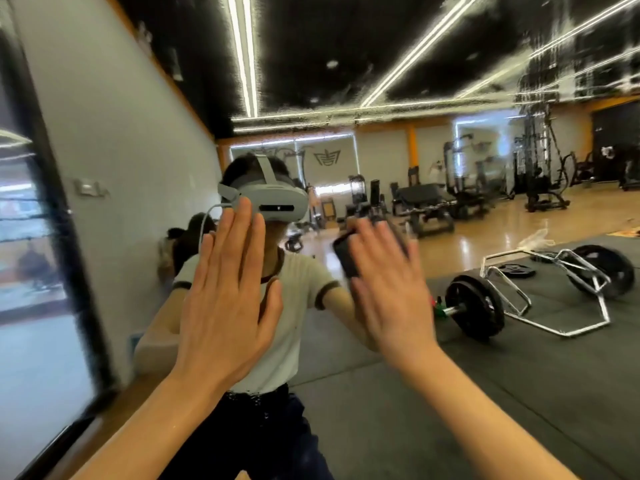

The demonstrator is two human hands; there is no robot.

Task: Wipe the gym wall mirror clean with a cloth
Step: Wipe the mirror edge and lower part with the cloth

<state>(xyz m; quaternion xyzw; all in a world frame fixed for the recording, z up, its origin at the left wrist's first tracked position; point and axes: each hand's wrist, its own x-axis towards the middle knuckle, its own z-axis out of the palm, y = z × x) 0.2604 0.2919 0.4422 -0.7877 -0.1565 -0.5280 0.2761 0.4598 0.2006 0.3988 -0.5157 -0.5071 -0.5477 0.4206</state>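
Note:
The wall mirror [398, 140] fills most of the view and reflects the gym and a person wearing a headset. My left hand [225, 303] lies flat on the glass with straight fingers spread. My right hand [388, 289] presses a dark cloth [348, 252] against the mirror with straight fingers; most of the cloth is hidden under the palm. Smeared streaks show on the upper right part of the glass.
A dark vertical frame [65, 237] bounds the mirror panel on the left, with another panel beyond it. In the reflection a chrome hex bar with black weight plates [474, 306] lies on a dark floor mat, and gym machines [433, 206] stand farther back.

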